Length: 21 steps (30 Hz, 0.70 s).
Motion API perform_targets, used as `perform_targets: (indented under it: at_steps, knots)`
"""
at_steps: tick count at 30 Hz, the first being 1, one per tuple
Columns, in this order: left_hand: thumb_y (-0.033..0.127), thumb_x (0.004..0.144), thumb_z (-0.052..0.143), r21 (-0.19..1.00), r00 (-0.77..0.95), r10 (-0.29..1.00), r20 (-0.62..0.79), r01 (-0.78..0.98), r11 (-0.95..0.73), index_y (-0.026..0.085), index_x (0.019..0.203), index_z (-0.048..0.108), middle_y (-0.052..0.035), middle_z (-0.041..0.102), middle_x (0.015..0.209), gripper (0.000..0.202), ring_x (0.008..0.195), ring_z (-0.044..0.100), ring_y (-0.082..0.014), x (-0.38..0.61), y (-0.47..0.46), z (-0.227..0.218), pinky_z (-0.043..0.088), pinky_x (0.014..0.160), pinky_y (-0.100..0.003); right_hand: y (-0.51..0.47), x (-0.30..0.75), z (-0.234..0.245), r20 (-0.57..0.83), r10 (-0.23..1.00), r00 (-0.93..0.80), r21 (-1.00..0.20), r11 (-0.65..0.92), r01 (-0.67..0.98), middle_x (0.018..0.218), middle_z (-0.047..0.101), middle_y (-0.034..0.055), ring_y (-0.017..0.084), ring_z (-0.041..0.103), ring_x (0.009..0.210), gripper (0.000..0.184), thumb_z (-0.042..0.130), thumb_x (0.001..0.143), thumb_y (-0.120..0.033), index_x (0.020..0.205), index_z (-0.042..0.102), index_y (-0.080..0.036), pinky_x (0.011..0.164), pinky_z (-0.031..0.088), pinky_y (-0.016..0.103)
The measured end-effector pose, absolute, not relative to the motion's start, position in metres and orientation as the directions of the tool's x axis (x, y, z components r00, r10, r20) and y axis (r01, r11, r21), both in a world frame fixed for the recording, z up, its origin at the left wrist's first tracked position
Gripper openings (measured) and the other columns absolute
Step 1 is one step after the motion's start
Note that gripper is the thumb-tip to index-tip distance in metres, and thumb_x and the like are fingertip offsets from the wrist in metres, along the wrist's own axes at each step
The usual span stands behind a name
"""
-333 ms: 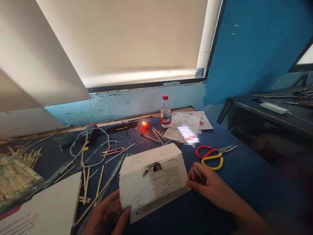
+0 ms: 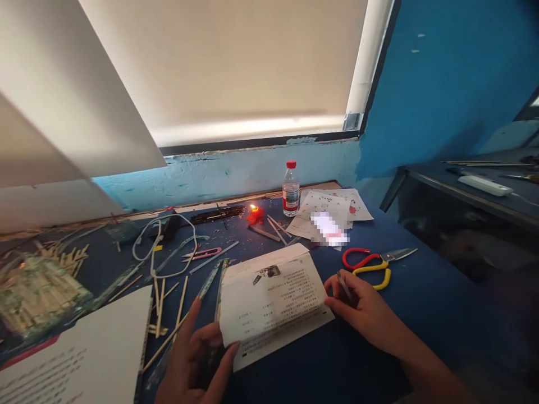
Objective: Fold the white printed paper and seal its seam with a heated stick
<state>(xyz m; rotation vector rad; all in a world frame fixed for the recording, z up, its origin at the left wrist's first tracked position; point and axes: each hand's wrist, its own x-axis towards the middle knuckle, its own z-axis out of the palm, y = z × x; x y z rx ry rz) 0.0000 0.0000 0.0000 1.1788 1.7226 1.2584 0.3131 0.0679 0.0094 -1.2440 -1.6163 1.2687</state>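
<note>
A folded printed sheet with a small dark picture bows upward over the blue table. My left hand has it by the left edge, thumb in front and some fingers hidden behind, with the index finger stretched up. At the right edge, my right hand pinches the paper between thumb and fingertip. A thin greyish stick is tucked among the fingers of that same hand. Just beyond it lie scissors with one red and one yellow handle.
A lit red candle burns near a water bottle. Papers and a blurred bright screen lie right of it. Pink thread snips, a white cable, loose sticks, a bag of sticks and an open book fill the left.
The sheet's lower fold has lifted and curled, showing more of the page beneath. My left index finger has extended upward. The whole view has shifted slightly.
</note>
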Motion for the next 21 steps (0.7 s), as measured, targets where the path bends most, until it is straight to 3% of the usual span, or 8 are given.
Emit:
perform_targets:
  at_steps: [3,6,10,16,21]
  knots:
    - [0.055,0.072,0.086,0.937,-0.407,0.913,-0.014,0.312,0.154,0.03,0.155,0.045,-0.0016,0.079,0.102,0.096,0.098,0.077,-0.0262,-0.002,0.001,0.003,0.064,0.089,-0.032,0.061,0.321,0.013,-0.033,0.931,-0.363,-0.88,0.145,0.452,0.097,0.062,0.0,0.018,0.059,0.081,0.027,0.081,0.086,-0.041,0.095,0.062,-0.024,0.072,0.05,0.029]
    - [0.056,0.068,0.088,0.943,-0.44,0.897,-0.046,0.278,0.185,0.028,0.144,0.059,-0.0029,0.08,0.102,0.086,0.101,0.077,-0.029,0.0,0.003,0.009,0.066,0.084,-0.031,0.056,0.327,0.011,-0.001,0.893,-0.451,-0.783,0.279,0.555,0.115,0.065,0.0027,0.02,0.065,0.093,0.019,0.08,0.087,-0.034,0.099,0.068,-0.026,0.083,0.054,0.031]
    - [0.057,0.072,0.085,0.963,-0.473,0.879,-0.065,0.201,0.179,0.027,0.144,0.058,-0.0019,0.079,0.098,0.082,0.109,0.075,-0.0289,0.004,0.006,0.014,0.066,0.085,-0.03,0.056,0.329,0.002,0.134,0.879,-0.457,-0.707,0.408,0.578,0.125,0.064,0.007,0.024,0.067,0.109,0.007,0.072,0.095,-0.031,0.099,0.073,-0.026,0.095,0.055,0.036]
    - [0.055,0.07,0.086,0.976,-0.512,0.856,-0.063,0.145,0.159,0.026,0.133,0.065,-0.0009,0.079,0.093,0.072,0.097,0.078,-0.0275,0.005,0.016,0.025,0.067,0.076,-0.029,0.058,0.33,-0.004,0.24,0.778,-0.581,-0.664,0.568,0.486,0.129,0.071,0.0078,0.023,0.071,0.108,0.02,0.069,0.096,-0.025,0.113,0.079,-0.03,0.09,0.058,0.034]
    - [0.056,0.065,0.089,0.978,-0.493,0.863,-0.107,0.102,0.179,0.026,0.129,0.067,-0.0023,0.081,0.096,0.074,0.094,0.078,-0.0289,0.002,0.019,0.035,0.066,0.07,-0.029,0.062,0.327,-0.007,0.26,0.77,-0.582,-0.55,0.614,0.566,0.142,0.067,0.008,0.027,0.071,0.11,0.025,0.07,0.093,-0.02,0.114,0.079,-0.031,0.091,0.058,0.039]
